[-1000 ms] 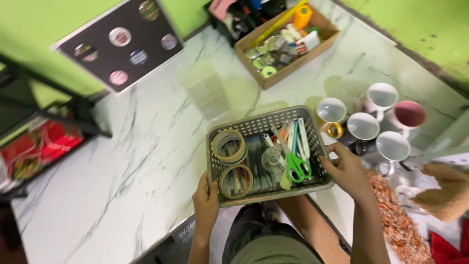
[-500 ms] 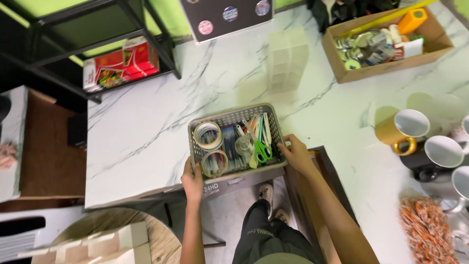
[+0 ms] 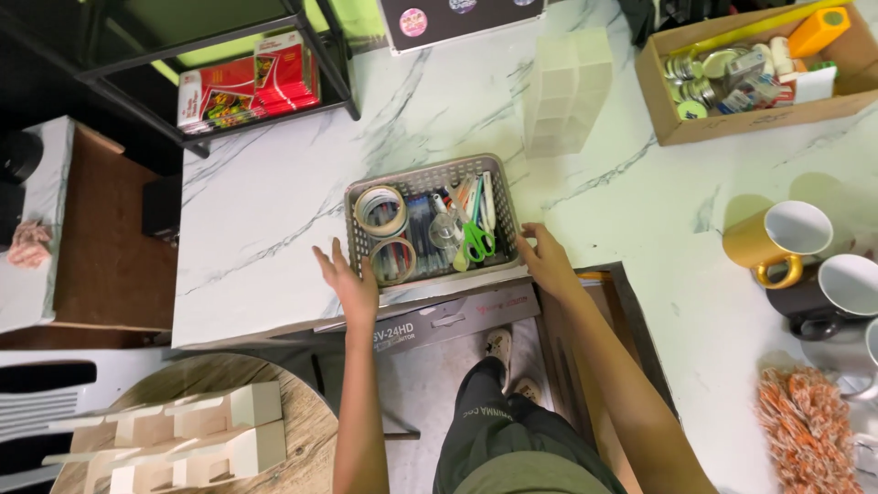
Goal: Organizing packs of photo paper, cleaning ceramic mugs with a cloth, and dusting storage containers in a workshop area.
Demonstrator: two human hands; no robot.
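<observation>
A grey mesh basket (image 3: 498, 187) sits at the near edge of a white marble-look table (image 3: 274, 220). It holds two tape rolls (image 3: 381, 210), green-handled scissors (image 3: 476, 240) and several pens. My left hand (image 3: 346, 279) rests against the basket's left side, fingers spread. On the basket's right near corner lies my right hand (image 3: 544, 258). Whether either hand still grips the basket I cannot tell.
A translucent drawer organiser (image 3: 567, 91) stands behind the basket. A cardboard box (image 3: 677, 128) of small items is at the far right. A yellow mug (image 3: 777, 240) and a dark mug (image 3: 837, 293) stand right. A black shelf with red packs (image 3: 247, 87) is far left.
The view has shifted and moved back; the basket now lies nearer the table's left part. My left hand has loosened from the basket's near rim to its left side.
</observation>
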